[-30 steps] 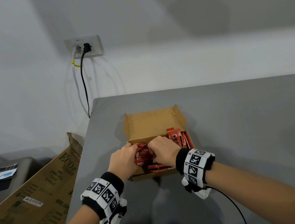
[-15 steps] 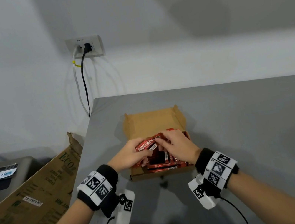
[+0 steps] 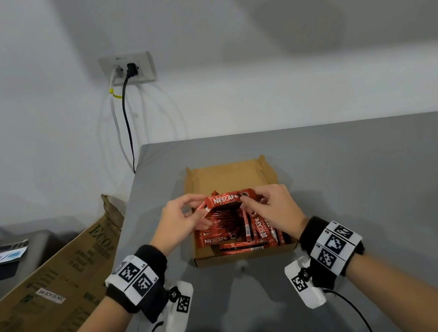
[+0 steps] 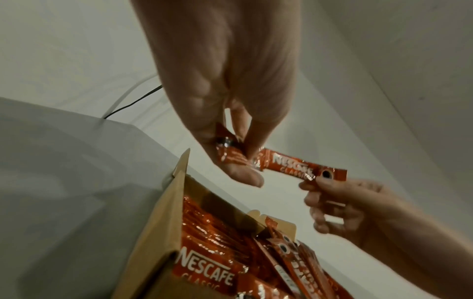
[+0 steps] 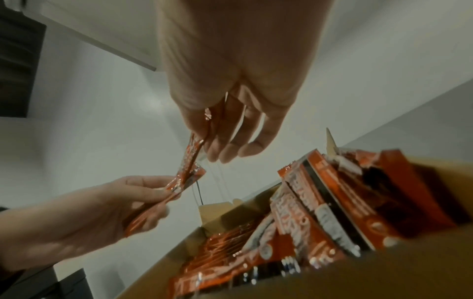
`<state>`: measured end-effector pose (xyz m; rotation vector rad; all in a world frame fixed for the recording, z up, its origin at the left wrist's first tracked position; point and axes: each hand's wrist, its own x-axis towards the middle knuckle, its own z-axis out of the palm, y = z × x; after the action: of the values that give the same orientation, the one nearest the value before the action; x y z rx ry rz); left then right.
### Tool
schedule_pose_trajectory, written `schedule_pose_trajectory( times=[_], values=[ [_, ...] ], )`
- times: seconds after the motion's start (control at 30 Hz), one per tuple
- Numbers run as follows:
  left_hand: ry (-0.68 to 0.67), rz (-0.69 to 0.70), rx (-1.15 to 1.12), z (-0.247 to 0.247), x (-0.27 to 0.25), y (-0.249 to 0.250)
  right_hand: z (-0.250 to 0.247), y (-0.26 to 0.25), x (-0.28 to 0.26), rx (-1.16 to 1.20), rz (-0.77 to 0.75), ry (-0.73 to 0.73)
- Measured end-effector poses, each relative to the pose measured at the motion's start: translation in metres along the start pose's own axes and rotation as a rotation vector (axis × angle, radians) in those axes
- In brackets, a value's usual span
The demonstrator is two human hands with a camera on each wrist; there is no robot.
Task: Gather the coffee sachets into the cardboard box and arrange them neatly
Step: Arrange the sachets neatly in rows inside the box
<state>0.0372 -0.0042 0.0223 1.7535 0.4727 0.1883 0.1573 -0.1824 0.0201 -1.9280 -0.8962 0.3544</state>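
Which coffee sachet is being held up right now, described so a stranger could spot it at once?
Find the open cardboard box on the grey table, packed with red sachets. Just above it, one sachet hangs crosswise in the air, pinched at its ends by the left hand and right hand. Unlike those lying or standing in the box, it is lifted clear, logo facing up.

The cardboard box [image 3: 230, 177] is a shallow open tray, plain brown, back flap standing up. Red Nescafé Classic coffee sachets [image 3: 241, 234] fill its near half in a messy heap, some flat, others on edge and crossing. One more sachet [image 3: 226, 199] sits level above the box's middle, label up, held at both ends.
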Motion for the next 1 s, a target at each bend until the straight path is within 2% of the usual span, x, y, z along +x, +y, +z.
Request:
schedule_pose_trajectory(
  times=[0.1,0.17,0.27,0.4,0.57,0.73,0.9,1.0],
  values=[
    [0.135,0.030,0.147,-0.003,0.002,-0.004,0.000,0.001,0.002,-0.097,-0.023,-0.080],
    [0.186,0.073,0.204,-0.005,0.004,-0.006,-0.002,0.004,0.003,-0.065,-0.012,0.003],
    [0.113,0.100,0.202,-0.005,0.005,-0.006,-0.004,0.003,0.002,0.055,-0.002,0.163],
    [0.004,0.110,0.084,0.001,0.003,-0.004,-0.003,0.002,0.002,0.094,-0.053,0.206],
    [-0.060,0.147,0.051,0.006,0.001,-0.001,-0.005,0.001,0.001,0.177,-0.067,0.276],
    [0.085,0.178,0.074,0.003,0.000,-0.004,-0.011,0.001,0.001,0.211,-0.094,0.358],
    [0.085,0.211,-0.014,0.010,-0.001,0.001,0.002,-0.003,0.002,0.172,-0.144,0.257],
    [0.080,0.221,-0.117,0.012,-0.001,0.002,0.011,-0.001,0.005,0.106,-0.125,0.296]
  ],
)
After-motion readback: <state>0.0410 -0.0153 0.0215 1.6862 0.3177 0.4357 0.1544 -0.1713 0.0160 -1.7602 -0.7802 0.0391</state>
